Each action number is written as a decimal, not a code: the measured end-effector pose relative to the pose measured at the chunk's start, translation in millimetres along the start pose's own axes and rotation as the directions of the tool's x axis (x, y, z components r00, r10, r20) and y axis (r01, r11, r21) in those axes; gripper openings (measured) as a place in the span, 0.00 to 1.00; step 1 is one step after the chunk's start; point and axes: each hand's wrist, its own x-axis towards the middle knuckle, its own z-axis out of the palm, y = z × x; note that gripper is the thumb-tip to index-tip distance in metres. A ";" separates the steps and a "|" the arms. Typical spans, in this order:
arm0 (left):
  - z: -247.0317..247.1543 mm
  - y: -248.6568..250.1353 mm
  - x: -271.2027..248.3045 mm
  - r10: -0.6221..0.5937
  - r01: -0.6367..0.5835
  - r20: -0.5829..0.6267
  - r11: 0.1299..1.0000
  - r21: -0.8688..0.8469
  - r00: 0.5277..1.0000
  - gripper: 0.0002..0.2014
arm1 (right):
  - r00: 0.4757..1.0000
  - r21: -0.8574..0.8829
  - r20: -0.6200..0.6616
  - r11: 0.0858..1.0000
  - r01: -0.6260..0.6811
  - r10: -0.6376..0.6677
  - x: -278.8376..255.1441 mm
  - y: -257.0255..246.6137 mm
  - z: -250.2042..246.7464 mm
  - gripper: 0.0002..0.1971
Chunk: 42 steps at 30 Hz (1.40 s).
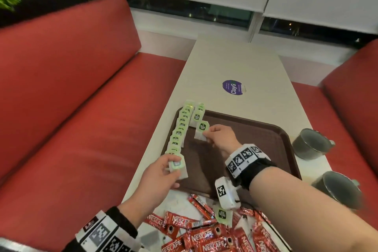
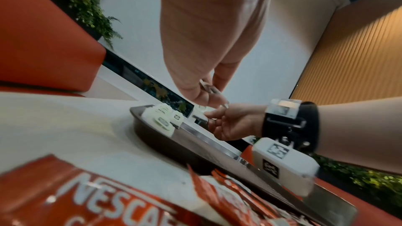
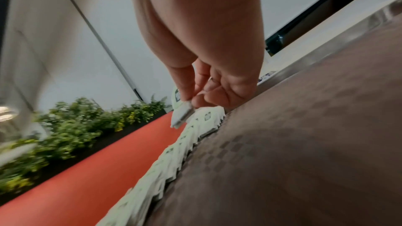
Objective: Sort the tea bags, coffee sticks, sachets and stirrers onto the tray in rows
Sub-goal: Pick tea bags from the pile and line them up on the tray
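A brown tray (image 1: 266,135) lies on the white table. A long row of green-tagged tea bags (image 1: 180,129) runs along the tray's left edge, and a short second row (image 1: 198,115) starts beside it at the far end. My right hand (image 1: 216,136) pinches a tea bag (image 1: 202,132) just below that second row; in the right wrist view the tea bag (image 3: 181,115) hangs above the rows. My left hand (image 1: 163,172) holds another tea bag (image 1: 178,166) at the near end of the long row. Red Nescafe coffee sticks (image 1: 204,229) lie piled in front of the tray.
Two dark metal cups (image 1: 311,143) (image 1: 339,189) stand right of the tray. A purple sticker (image 1: 233,87) lies on the table beyond it. Red sofas flank the table. One loose tea bag (image 1: 223,214) lies among the coffee sticks.
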 end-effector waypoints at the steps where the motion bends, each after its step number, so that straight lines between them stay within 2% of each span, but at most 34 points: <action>1: -3.8 -0.6 1.6 0.003 -0.003 -0.005 0.999 -0.039 1.000 0.14 | 1.000 0.001 0.009 1.000 -0.028 0.028 15.0 -2.9 5.6 0.06; 4: -13.7 -2.0 5.2 -0.005 0.002 -0.042 0.997 -0.081 0.999 0.16 | 0.996 -0.049 0.033 0.995 -0.084 0.086 49.2 -9.7 19.4 0.10; 11: -24.8 -8.3 8.9 -0.021 0.016 -0.091 0.999 -0.051 0.996 0.11 | 0.992 -0.268 0.074 0.960 -0.076 0.100 86.3 -10.1 27.6 0.12; 17: -24.5 -9.0 12.3 -0.011 0.009 -0.096 1.000 -0.030 0.995 0.12 | 0.994 -0.251 0.018 0.963 -0.099 0.106 83.3 -10.9 28.7 0.09; 19: -24.9 -7.9 14.2 0.005 -0.005 -0.100 1.000 0.005 0.995 0.12 | 0.994 -0.236 -0.098 0.969 -0.071 0.049 73.1 -12.6 28.2 0.08; 21: -25.0 -6.6 14.8 0.029 -0.022 -0.104 0.998 0.064 0.994 0.11 | 0.990 -0.215 -0.125 0.976 0.036 -0.064 48.7 -16.7 26.6 0.04; 22: -24.8 -5.6 14.8 0.043 -0.034 -0.105 0.995 0.091 0.994 0.11 | 0.992 -0.178 -0.067 0.980 0.091 -0.104 29.7 -19.6 25.6 0.04; 24: -23.2 -2.7 13.9 0.074 -0.061 -0.109 0.990 0.124 0.991 0.11 | 0.976 -0.066 0.157 0.984 0.165 -0.153 -12.1 -22.2 25.6 0.05; 26: -19.7 -0.2 13.8 0.104 -0.089 -0.105 0.986 0.137 0.989 0.11 | 0.905 -0.135 0.379 0.956 0.262 -0.194 -50.3 -26.0 25.1 0.05; 28: -15.7 0.4 15.3 0.128 -0.112 -0.090 0.980 0.165 0.988 0.12 | 0.857 -0.221 0.465 0.908 0.356 -0.223 -71.3 -23.1 24.5 0.06; 31: -8.9 2.8 16.3 0.122 -0.108 -0.065 0.977 0.187 0.990 0.12 | 0.871 -0.184 0.420 0.917 0.355 -0.253 -78.1 -15.1 22.2 0.14; 35: -7.0 6.5 15.3 0.127 -0.111 -0.073 0.975 0.190 0.989 0.08 | 0.943 -0.138 0.259 0.958 0.252 -0.211 -55.7 -11.3 15.2 0.12; 38: -14.1 4.9 12.8 0.121 -0.100 -0.097 0.974 0.201 0.988 0.06 | 0.984 -0.130 0.120 0.980 0.149 -0.133 -20.5 -8.6 11.3 0.14; 42: -25.7 0.2 4.2 0.091 -0.064 -0.145 0.982 0.180 0.985 0.04 | 0.999 -0.092 0.041 0.996 -0.012 0.016 23.6 -4.0 19.3 0.17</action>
